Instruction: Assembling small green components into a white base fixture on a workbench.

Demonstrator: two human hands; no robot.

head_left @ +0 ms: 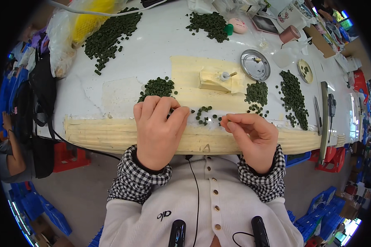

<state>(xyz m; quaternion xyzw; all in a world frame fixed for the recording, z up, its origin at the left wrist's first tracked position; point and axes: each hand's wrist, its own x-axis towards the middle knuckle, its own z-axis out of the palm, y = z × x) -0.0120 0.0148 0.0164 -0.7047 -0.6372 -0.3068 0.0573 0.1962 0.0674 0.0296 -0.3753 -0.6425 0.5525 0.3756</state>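
two hands work at the table edge (111, 133); left hand (158, 129) curled over small green pieces (204, 115); right hand (251, 138) pinches fingertips, contents too small to tell.

Two bare hands reach forward from checked cuffs, the left hand (158, 131) lying palm down with its fingers (165, 108) curled under at the far end, the right hand (251, 138) turned palm up, its fingers (235, 120) bent inward and pinched together toward the left.
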